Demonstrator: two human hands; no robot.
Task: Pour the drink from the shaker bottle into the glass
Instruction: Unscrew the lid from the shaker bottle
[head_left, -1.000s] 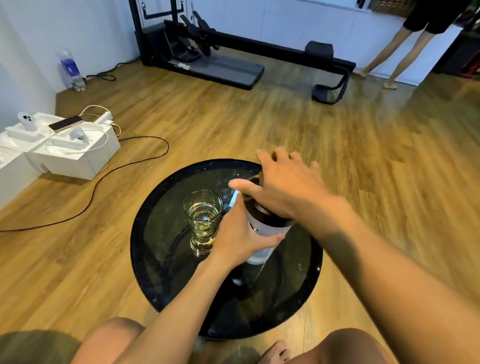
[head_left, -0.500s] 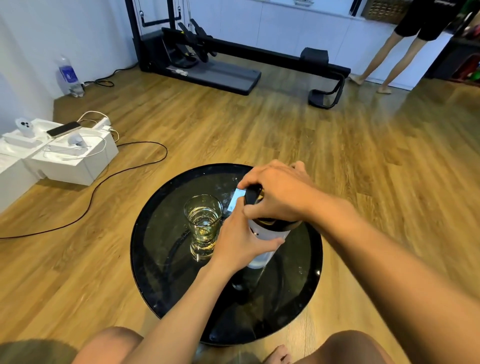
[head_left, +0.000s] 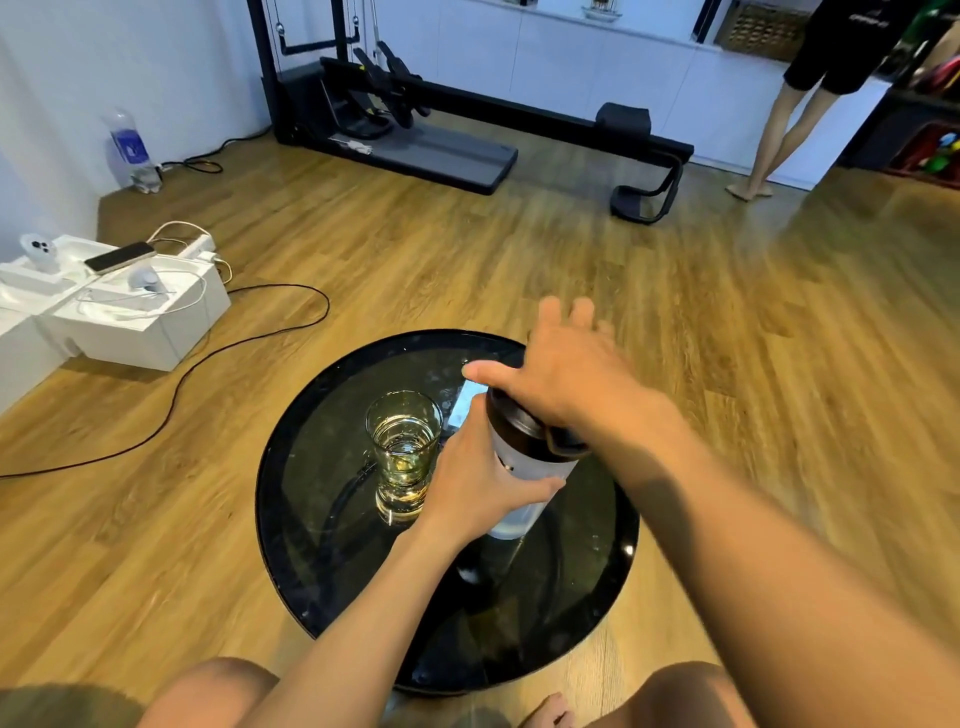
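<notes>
The shaker bottle (head_left: 522, 470), with a frosted white body and a dark lid (head_left: 511, 423), stands upright on the round black glass table (head_left: 311, 525). My left hand (head_left: 475, 486) is wrapped around the bottle's body. My right hand (head_left: 566, 374) lies palm down on the lid with its fingers stretched out and apart, and its thumb points left. The clear glass (head_left: 403, 447), just left of the bottle and touching my left hand's knuckles, holds yellowish drink to about half its height.
White boxes (head_left: 135, 322) with a phone and cables sit on the wooden floor to the left, and a black cable (head_left: 208, 358) trails from them. An exercise machine (head_left: 447, 135) stands at the back. A person (head_left: 810, 88) stands far right. My knees are below the table.
My right hand's fingers, curled around the lid half a second ago, have spread out flat over it. The left hand and bottle stay in place.
</notes>
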